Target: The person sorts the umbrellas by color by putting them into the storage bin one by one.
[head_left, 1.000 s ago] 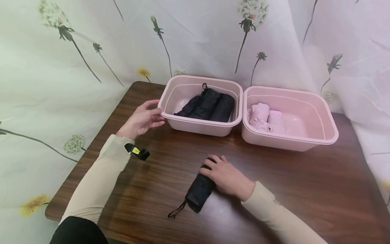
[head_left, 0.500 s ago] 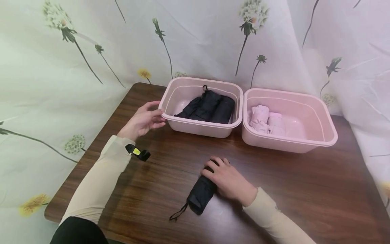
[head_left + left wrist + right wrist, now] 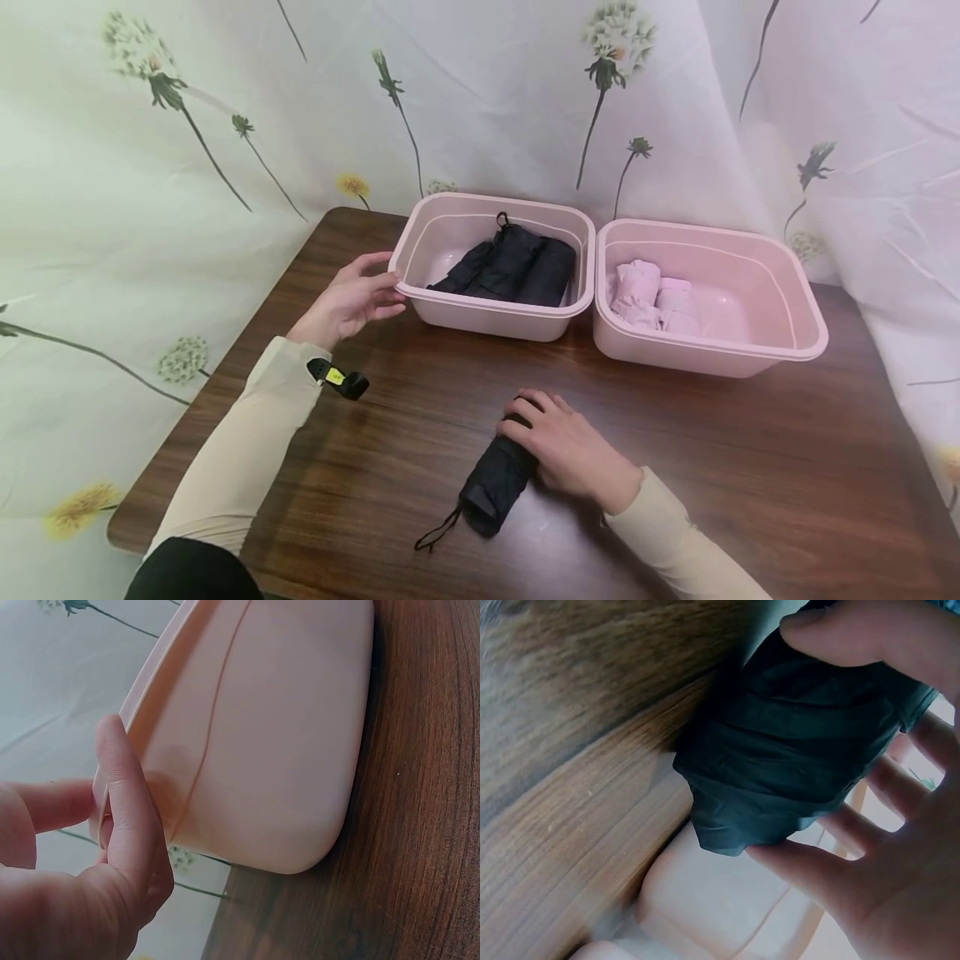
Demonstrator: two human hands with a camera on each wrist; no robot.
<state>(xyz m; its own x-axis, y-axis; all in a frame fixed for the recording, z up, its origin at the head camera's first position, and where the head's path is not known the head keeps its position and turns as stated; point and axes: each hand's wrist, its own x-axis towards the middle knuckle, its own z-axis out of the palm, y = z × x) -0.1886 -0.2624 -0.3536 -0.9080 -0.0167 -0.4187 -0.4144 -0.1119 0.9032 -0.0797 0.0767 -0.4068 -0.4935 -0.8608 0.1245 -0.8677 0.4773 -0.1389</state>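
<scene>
My left hand (image 3: 351,302) pinches the left rim of a pale pink plastic bin (image 3: 487,321), with thumb and fingers on either side of the rim in the left wrist view. Several black folded umbrellas (image 3: 517,262) lie together inside that bin. On the table in front, my right hand (image 3: 566,446) grips a black folded umbrella (image 3: 495,487) from above, its fingers covering the far end. A thin wrist loop (image 3: 438,529) trails from the near end. In the right wrist view, thumb and fingers span the umbrella's wrinkled black fabric (image 3: 787,742).
Beside the first bin stands a second pink bin (image 3: 712,358), holding light pink rolled bundles (image 3: 637,292) at its left side. Both sit at the back of a brown wooden table (image 3: 360,467). A flower-print curtain (image 3: 495,100) hangs behind.
My right hand has shifted slightly rightward and nearer with the umbrella, still on the table. The left hand keeps its place at the bin rim. The head view has tilted a little.
</scene>
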